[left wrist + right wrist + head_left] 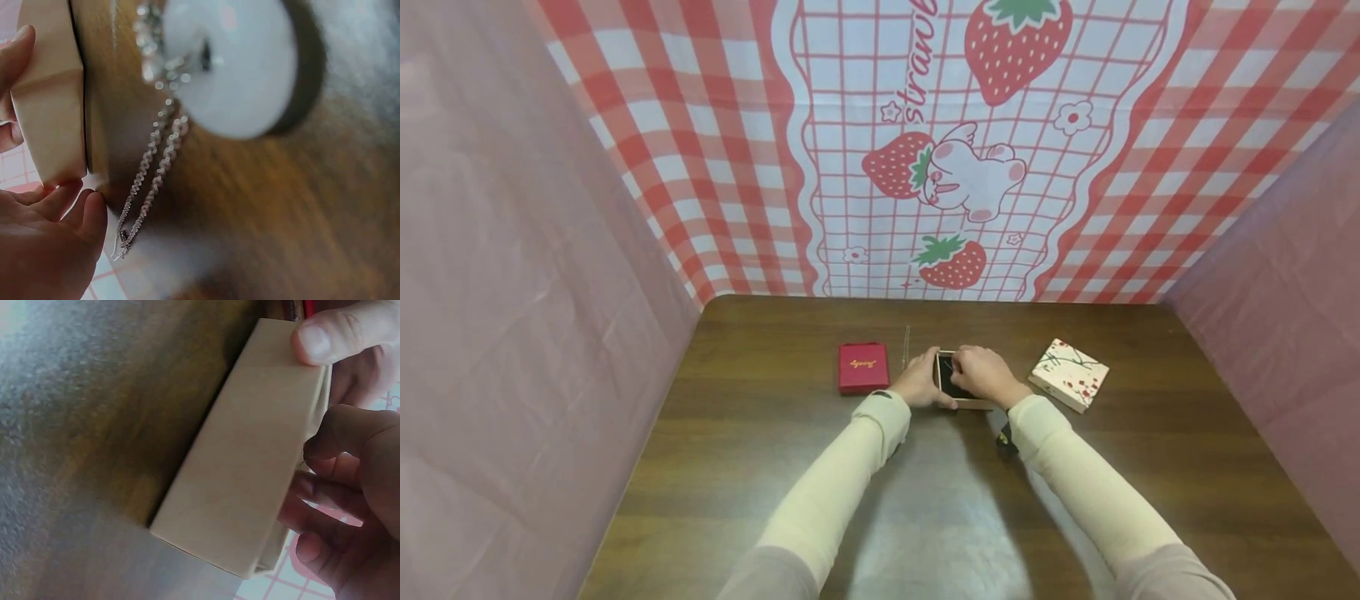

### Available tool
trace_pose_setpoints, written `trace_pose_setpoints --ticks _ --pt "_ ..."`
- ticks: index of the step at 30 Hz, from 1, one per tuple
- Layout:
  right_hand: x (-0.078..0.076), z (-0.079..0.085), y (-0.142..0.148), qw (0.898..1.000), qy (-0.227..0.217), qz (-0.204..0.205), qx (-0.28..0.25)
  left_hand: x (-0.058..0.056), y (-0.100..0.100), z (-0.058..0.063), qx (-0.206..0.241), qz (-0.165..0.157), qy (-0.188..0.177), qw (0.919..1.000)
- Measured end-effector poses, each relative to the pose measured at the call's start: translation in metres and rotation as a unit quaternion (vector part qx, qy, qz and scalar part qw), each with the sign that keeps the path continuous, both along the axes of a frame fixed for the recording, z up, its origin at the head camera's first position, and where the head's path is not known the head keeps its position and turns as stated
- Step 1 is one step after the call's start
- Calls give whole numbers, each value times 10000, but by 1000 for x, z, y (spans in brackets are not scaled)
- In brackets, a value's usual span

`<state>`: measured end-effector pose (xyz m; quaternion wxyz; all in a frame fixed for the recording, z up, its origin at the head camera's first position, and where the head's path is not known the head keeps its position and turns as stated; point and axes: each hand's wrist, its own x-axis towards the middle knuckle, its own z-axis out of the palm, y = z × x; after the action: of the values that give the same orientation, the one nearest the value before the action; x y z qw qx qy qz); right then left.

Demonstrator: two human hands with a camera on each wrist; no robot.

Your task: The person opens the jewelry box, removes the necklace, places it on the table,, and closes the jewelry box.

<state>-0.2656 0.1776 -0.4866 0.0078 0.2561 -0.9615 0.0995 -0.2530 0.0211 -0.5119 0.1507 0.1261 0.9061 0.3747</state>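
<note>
A strawberry-print cloth (737,167) backs the wooden counter (760,467). Head view: the left hand (919,379) grips the open box (973,405) at its left wall — presumably to steady it — while the right hand (985,373) reaches over the dark lining (951,387). A red box (862,368) sits to the left. Left wrist view: only here do I see a chain's (157,182) links and a blurred disc (250,69). Right wrist view: the box's plain wall shows; the right grip is part-curled at the opening — whether it holds anything, I cannot tell.

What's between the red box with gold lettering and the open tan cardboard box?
In the head view, a thin silver chain and the left hand, which holds the tan box, lie between them.
</note>
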Motion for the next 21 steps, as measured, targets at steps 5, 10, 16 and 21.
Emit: trace_pose_setpoints --ticks 5,10,16,21 --pt "-1 0 2 9999 -147 47 -29 -2 -1 -1 104 0 -120 9999" --pt "-2 1 5 9993 -296 203 -71 -1 -2 1 116 -60 -116 9998" --pt "-3 7 12 9990 -348 125 -240 -2 0 0 74 -17 -67 9999" --pt "-5 10 18 9996 -263 15 -71 1 0 2 -47 11 131 9999"
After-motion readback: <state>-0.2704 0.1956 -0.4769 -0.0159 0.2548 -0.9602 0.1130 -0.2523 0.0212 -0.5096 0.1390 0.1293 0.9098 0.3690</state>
